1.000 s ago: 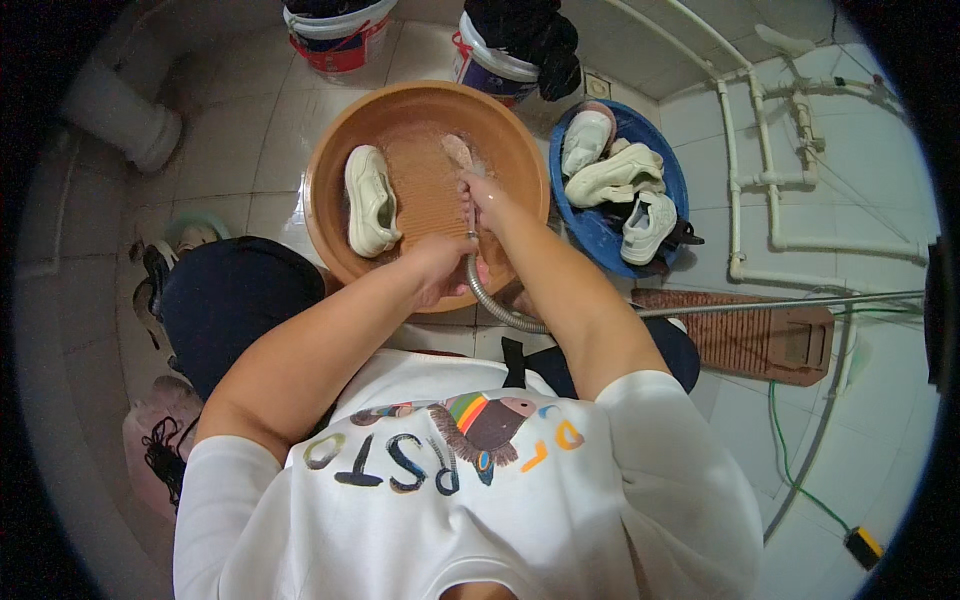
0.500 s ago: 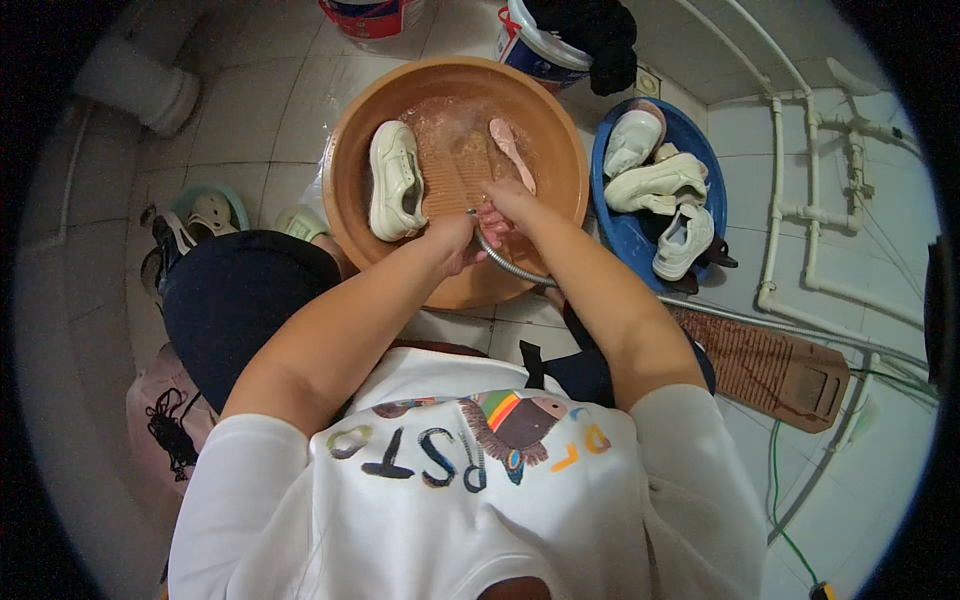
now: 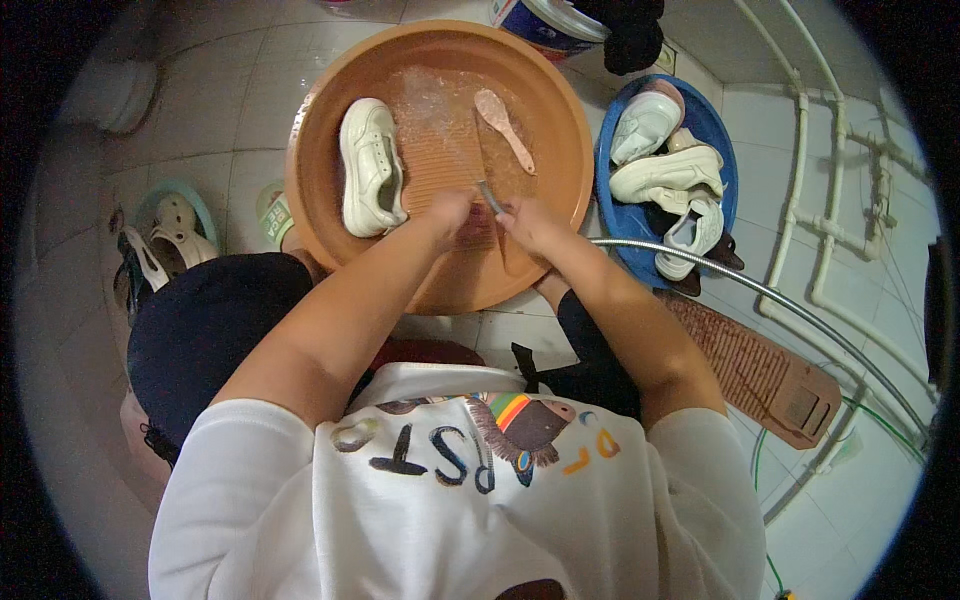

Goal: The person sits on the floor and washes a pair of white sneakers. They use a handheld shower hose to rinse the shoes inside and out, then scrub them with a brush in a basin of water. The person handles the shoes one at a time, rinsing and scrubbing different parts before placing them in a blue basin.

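My right hand (image 3: 532,225) is closed round the end of a silvery flexible metal hose (image 3: 489,196). From it, water sprays forward into a large orange-brown basin (image 3: 302,185). Beside the hose end is my left hand (image 3: 450,218), low over the basin, its fingers smeared by motion and partly hidden. A cream-white shoe (image 3: 357,175) rests against the basin's left side, left of my left hand. On the right side of the ribbed basin floor lies a pink scrubbing brush (image 3: 492,108), its handle pointing toward my right hand.
To the right, a blue tub (image 3: 602,180) holds several white shoes. The hose arcs past it, above a brown ribbed washboard (image 3: 755,370). Clogs (image 3: 180,250) sit in a pale green bowl at left. A bucket (image 3: 550,30) with dark cloth stands behind, near wall pipes (image 3: 795,180).
My right hand has shifted slightly right and the hose now loops up higher at the right. My left hand has drawn a little left. The view has shifted slightly.
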Demonstrator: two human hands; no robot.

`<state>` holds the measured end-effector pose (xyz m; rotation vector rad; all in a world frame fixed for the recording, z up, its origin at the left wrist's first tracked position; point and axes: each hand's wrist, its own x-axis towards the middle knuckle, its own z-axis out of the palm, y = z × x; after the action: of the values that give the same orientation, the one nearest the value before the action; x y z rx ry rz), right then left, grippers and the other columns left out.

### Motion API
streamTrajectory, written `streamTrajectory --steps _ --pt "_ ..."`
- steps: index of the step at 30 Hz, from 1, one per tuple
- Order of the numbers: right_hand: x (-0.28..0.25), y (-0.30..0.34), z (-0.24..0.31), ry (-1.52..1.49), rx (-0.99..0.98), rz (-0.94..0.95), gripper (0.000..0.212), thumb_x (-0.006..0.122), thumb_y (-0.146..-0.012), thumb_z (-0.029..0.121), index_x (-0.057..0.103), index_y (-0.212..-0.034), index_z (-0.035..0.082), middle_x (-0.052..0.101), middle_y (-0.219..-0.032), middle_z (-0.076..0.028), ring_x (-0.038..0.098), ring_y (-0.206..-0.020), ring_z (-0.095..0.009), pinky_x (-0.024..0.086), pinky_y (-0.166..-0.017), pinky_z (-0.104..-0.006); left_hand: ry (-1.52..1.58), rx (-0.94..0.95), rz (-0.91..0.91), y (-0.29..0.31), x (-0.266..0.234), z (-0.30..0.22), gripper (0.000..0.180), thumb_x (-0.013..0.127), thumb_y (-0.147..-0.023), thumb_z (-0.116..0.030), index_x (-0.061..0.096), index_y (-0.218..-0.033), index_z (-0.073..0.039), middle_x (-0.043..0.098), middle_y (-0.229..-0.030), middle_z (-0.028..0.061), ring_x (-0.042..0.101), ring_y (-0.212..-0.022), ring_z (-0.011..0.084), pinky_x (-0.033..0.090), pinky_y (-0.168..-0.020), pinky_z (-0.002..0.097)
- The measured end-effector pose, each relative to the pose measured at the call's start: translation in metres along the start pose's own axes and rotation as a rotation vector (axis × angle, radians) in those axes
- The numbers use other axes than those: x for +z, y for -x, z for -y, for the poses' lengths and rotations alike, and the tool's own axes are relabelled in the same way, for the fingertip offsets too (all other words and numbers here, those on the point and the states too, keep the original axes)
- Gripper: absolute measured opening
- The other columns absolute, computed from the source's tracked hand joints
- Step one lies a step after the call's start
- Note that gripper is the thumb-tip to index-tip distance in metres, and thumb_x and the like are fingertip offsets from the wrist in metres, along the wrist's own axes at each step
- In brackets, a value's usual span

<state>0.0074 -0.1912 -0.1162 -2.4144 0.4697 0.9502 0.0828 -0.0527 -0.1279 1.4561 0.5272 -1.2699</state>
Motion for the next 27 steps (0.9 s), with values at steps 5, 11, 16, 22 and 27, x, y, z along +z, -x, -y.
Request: streamTrajectory --steps 5,11,16,22,27 --pt "-0.008 -0.015 -0.043 0.233 0.232 -0.214 0.022 0.046 -0.085 0.016 0.057 -0.098 0.002 0.063 -0.089 -0.020 0.061 -0.082 -0.034 0.047 -0.071 -0.0457 -0.594 0.483 -0.546 -0.051 -0.050 0.023 0.033 0.054 -0.079 -0.024 0.058 -0.106 -0.004 0.059 -0.096 0.0179 0.054 -0.094 0.0343 0.042 -0.085 0.0390" --pt "0.019 -0.028 -0.077 0.418 0.073 -0.303 0.017 0.045 -0.081 0.010 0.060 -0.084 0.005 0.063 -0.080 -0.016 0.062 -0.074 -0.032 0.049 -0.062 -0.0426 -1.000 0.408 -0.980 -0.019 -0.072 0.005 0.070 0.064 -0.071 -0.029 0.033 -0.132 -0.013 0.023 -0.138 0.0181 0.032 -0.121 0.0350 0.026 -0.099 0.0496" --pt "0.032 -0.033 -0.079 0.468 -0.072 -0.443 0.015 0.047 -0.079 0.011 0.060 -0.082 0.007 0.062 -0.077 -0.014 0.062 -0.071 -0.030 0.048 -0.060 -0.0419 -0.781 -0.012 -0.711 -0.044 -0.105 0.020 0.075 0.064 -0.069 -0.033 0.030 -0.133 -0.015 0.041 -0.125 0.0190 0.040 -0.117 0.0351 0.031 -0.096 0.0515" --pt "0.032 -0.028 -0.076 0.530 -0.020 -0.374 0.014 0.048 -0.080 0.014 0.061 -0.085 0.009 0.063 -0.083 -0.011 0.062 -0.078 -0.026 0.048 -0.064 -0.0401 -0.779 0.030 -0.837 -0.037 -0.100 0.013 0.067 0.061 -0.068 -0.032 0.038 -0.130 -0.022 0.043 -0.122 0.0183 0.044 -0.112 0.0353 0.037 -0.093 0.0457" --pt "0.037 -0.031 -0.079 0.493 0.017 -0.432 0.015 0.047 -0.080 0.014 0.061 -0.084 0.009 0.062 -0.080 -0.009 0.061 -0.079 -0.025 0.047 -0.068 -0.0381 -0.673 0.206 -0.920 -0.027 -0.084 0.003 0.061 0.060 -0.067 -0.034 0.046 -0.125 -0.022 0.041 -0.122 0.0181 0.046 -0.107 0.0351 0.037 -0.093 0.0421"
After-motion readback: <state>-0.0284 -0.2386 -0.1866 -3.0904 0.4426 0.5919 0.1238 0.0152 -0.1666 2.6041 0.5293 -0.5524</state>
